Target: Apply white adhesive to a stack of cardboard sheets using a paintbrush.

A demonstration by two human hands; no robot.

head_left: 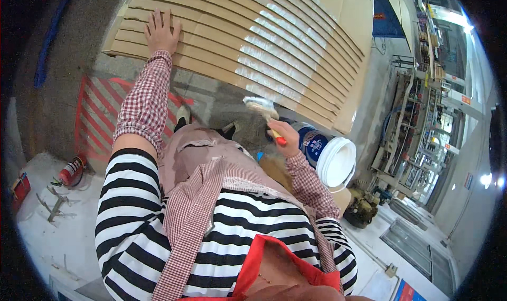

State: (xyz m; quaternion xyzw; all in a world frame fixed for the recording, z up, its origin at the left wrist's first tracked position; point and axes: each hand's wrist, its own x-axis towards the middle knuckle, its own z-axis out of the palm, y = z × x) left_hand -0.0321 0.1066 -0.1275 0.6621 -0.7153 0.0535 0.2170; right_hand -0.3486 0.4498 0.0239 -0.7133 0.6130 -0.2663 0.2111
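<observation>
Overlapping brown cardboard sheets (206,46) lie fanned in front of me, their edges forming parallel steps. My left hand (161,34) rests flat on their left part with the fingers spread. A wet-looking white coating (277,55) covers a band across the middle and right of the steps. My right hand (286,137) is wrapped round the red and yellow handle of a wide brush (262,108). The brush's white-smeared bristles are just off the near edge of the cardboard, apart from it. Beside my right hand stands a blue and white bucket (317,145).
Red hatched floor markings (100,116) are at the left, with a red fire extinguisher (71,170) beyond them. A blue hose or strip (50,42) lies at the far left. Machinery with metal frames (406,111) stands along the right. A motor-like unit (362,206) sits behind the bucket.
</observation>
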